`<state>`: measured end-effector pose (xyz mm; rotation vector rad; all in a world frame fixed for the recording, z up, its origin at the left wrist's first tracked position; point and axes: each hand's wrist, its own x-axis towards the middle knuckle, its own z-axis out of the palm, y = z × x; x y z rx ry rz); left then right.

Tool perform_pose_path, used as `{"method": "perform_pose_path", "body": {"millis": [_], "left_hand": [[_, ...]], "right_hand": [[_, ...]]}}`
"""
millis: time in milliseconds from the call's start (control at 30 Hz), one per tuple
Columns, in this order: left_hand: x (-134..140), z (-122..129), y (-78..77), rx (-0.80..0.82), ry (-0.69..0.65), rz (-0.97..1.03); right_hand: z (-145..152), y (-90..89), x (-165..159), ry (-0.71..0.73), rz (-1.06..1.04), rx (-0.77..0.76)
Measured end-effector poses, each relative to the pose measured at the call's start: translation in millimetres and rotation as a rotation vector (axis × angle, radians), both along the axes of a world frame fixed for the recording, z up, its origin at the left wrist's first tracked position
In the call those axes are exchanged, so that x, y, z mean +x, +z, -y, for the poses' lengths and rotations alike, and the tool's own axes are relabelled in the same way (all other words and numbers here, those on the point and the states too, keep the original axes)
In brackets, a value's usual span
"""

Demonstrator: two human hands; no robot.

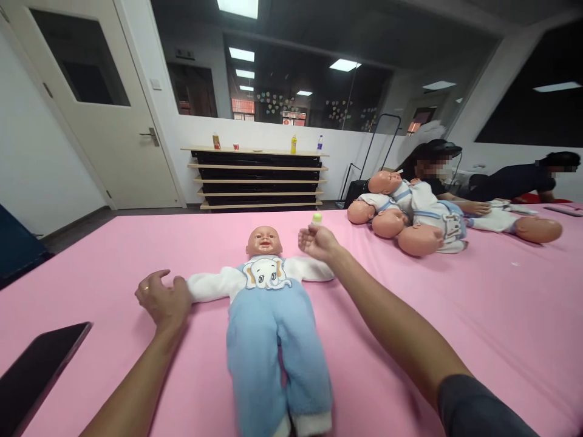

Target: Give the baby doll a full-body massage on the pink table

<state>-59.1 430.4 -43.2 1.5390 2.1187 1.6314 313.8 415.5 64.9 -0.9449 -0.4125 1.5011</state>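
A baby doll (265, 241) lies on its back, arms spread, wearing light blue trousers (273, 334) and a white top with an elephant face (268, 274). My left hand (164, 297) is open at the end of the doll's sleeve on the left, thumb and fingers apart; whether it touches the sleeve is unclear. Above the other sleeve is my right hand (317, 243), palm turned inward and fingers loosely curled, with nothing visible in it. Just behind that hand shows the yellow-green cap of a small bottle (317, 217), its body mostly hidden.
A pink cloth (191, 376) covers the table. A dark phone-like slab (43, 370) lies at left. Several dolls (410, 212) are piled at right, with another doll (514, 224) beside them near a co-worker's hand (476, 208). Behind stand stacked boards (259, 176) with bottles on top.
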Motion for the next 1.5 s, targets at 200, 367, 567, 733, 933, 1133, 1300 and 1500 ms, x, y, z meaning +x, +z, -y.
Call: {"method": "perform_pose_path", "body": {"millis": [200,367,567,733,933,1133,1300,1500], "left_hand": [[96.7,100.4,72.1,0.391,-0.508,-0.172],[148.6,156.4,100.2,0.714,-1.099,-0.569],[129.7,118.7,75.8,0.645,-0.974,-0.588],[138.0,81.5,69.6,0.196,-0.621,-0.187],[155.5,70.9,49.5,0.250,-0.773,-0.206],[153.6,65.3,32.2,0.218,-0.965,-0.369],[154.7,54.6,23.0,0.114,-0.867,-0.318],[154.3,49.8,13.5,0.004,-0.786,-0.323]], "right_hand": [[102.9,7.4,-88.7,0.200,0.080,-0.016],[150.0,4.4,-139.8,0.104,0.288,0.072],[167.1,3.7,-142.1,0.186,0.355,0.248],[125.2,-4.6,-113.9,0.064,0.895,0.665],[65.0,-58.8,-100.4,0.086,1.514,0.850],[61.9,-86.5,-101.1,0.185,1.681,0.874],[56.7,-92.9,-94.9,0.152,1.850,0.848],[54.9,-95.6,-95.4,0.127,1.894,0.664]]}}
